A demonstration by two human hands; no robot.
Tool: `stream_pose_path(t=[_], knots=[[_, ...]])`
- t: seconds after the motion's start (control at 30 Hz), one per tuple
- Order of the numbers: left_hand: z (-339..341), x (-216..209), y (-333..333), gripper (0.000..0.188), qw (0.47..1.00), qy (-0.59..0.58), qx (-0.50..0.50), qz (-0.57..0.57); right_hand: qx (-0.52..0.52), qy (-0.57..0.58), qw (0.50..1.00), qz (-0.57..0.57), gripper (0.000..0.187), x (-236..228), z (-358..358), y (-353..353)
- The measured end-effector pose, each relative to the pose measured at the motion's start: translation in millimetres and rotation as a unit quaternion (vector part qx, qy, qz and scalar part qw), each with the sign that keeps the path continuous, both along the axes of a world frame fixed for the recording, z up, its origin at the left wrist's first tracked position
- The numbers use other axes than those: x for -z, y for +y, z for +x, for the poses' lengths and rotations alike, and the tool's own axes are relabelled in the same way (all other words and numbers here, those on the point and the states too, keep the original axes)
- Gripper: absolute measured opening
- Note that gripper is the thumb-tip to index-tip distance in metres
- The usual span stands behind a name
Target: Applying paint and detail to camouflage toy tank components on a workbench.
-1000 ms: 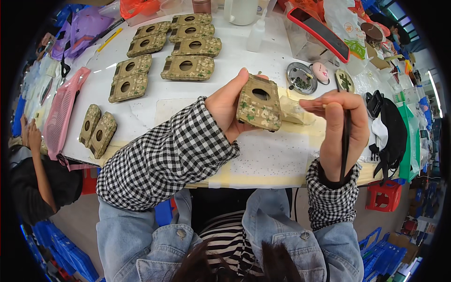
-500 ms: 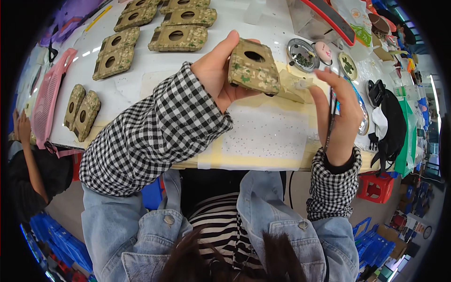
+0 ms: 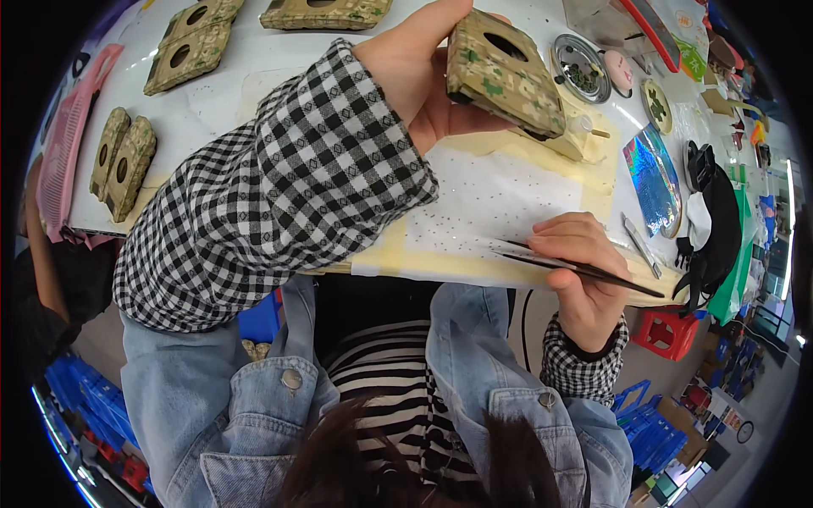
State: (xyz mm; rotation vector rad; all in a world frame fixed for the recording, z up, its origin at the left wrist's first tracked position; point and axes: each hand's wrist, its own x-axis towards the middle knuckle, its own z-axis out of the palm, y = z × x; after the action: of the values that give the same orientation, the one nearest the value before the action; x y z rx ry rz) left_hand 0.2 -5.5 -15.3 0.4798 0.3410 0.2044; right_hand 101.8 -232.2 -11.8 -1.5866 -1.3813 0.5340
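Head view, clock positions taken from the centre. Between 1 and 2 o'clock, a round clear dish (image 3: 581, 69) contained small dark-green pieces; at 2 o'clock, a shallow pale dish (image 3: 656, 107) held a flat layer of similar green. Near 1 o'clock stood a clear box (image 3: 597, 24), its contents too indistinct to tell.

The camouflage case (image 3: 512, 89), with a round opening, was at 1 o'clock, tilted above the bench (image 3: 267, 52); the left hand (image 3: 415, 80) had its grip closed around the near side. At 3 o'clock the right hand (image 3: 589, 298) had its grip pinched on black tweezers (image 3: 622, 281), the tips slightly apart over a white sheet (image 3: 470, 199) strewn with dark specks.

Further camouflage cases (image 3: 190, 51) lay between 9 and 11 o'clock, beside a pink mesh bag (image 3: 72, 148). Beyond the bench were a red stool (image 3: 669, 333), toward 4 o'clock, blue crates (image 3: 652, 433) at 4 and 8, and another person's arm (image 3: 41, 245) at 9.
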Motion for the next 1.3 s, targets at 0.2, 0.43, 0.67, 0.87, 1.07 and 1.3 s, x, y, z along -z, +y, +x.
stream_pose_path(t=[0.2,0.43,0.67,0.87,1.07,1.3], knots=[[1.2,-2.1,-1.2,0.044,1.0,0.006,-0.023,0.004,0.051,0.065,0.996,0.038,0.016,18.3,-9.0,1.0],[0.4,-4.7,-2.9,0.043,1.0,0.003,-0.018,-0.005,-0.007,0.023,1.0,0.019,0.017,17.8,-2.2,-1.2],[0.5,-3.6,-2.6,0.043,0.999,-0.001,-0.035,-0.016,0.007,0.025,1.0,0.013,0.017,17.2,-3.4,-0.2],[1.1,-5.0,-3.1,0.043,1.0,0.007,-0.029,0.0,0.006,0.014,1.0,0.005,0.017,17.7,-3.0,-0.5],[0.6,-6.0,-3.5,0.043,0.999,0.011,-0.03,0.002,-0.001,0.017,1.0,0.003,0.016,16.9,-2.4,-0.3],[1.2,-5.2,-3.4,0.043,1.0,0.007,-0.028,0.007,0.009,0.03,1.0,-0.001,0.016,15.4,-3.7,-1.0]])
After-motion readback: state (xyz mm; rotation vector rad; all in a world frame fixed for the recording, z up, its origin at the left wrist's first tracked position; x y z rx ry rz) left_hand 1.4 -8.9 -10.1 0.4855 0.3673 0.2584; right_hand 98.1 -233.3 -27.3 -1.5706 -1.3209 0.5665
